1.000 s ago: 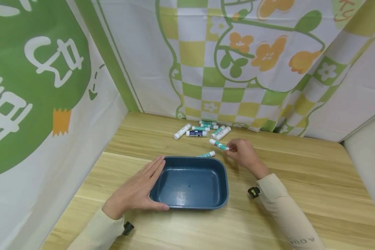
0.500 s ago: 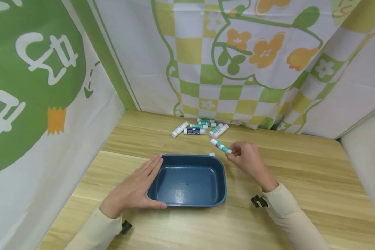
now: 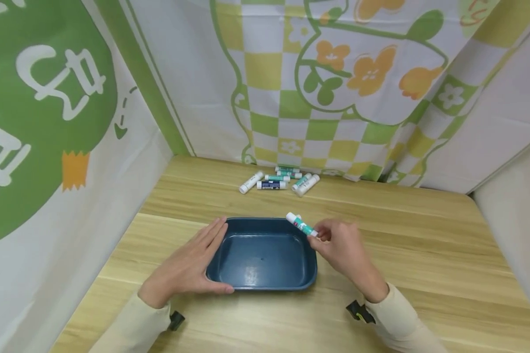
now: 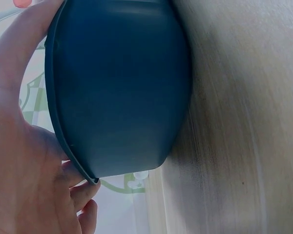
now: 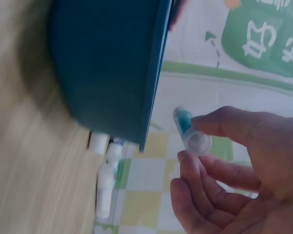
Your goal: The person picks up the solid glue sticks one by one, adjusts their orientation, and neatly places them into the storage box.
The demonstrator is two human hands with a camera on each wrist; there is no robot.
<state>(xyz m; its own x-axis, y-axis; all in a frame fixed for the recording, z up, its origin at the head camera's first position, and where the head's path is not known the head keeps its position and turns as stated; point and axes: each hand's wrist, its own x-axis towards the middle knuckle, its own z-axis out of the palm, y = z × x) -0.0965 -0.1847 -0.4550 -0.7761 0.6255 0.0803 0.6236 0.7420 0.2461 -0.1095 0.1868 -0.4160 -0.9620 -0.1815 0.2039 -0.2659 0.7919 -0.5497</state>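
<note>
In the head view, my right hand (image 3: 345, 247) pinches a glue stick (image 3: 302, 225) with a white cap and green label between thumb and fingertips. The stick slants over the far right corner of a dark blue plastic bin (image 3: 261, 289). In the right wrist view, the glue stick (image 5: 183, 123) shows its round translucent end beside the thumb. My left hand (image 3: 187, 267) rests along the bin's left end, fingers straight at the far left corner and thumb along the near rim. The left wrist view shows the bin's outer wall (image 4: 122, 92) beside that hand.
Several more glue sticks lie at the back of the wooden table (image 3: 415, 245), among them a dark blue one (image 3: 271, 185) and a white one (image 3: 251, 182). A patterned curtain (image 3: 287, 103) hangs behind the table's far edge.
My right hand has brought the glue stick toward me and left, from beyond the bin to above its far right corner. My left hand keeps its place on the bin.
</note>
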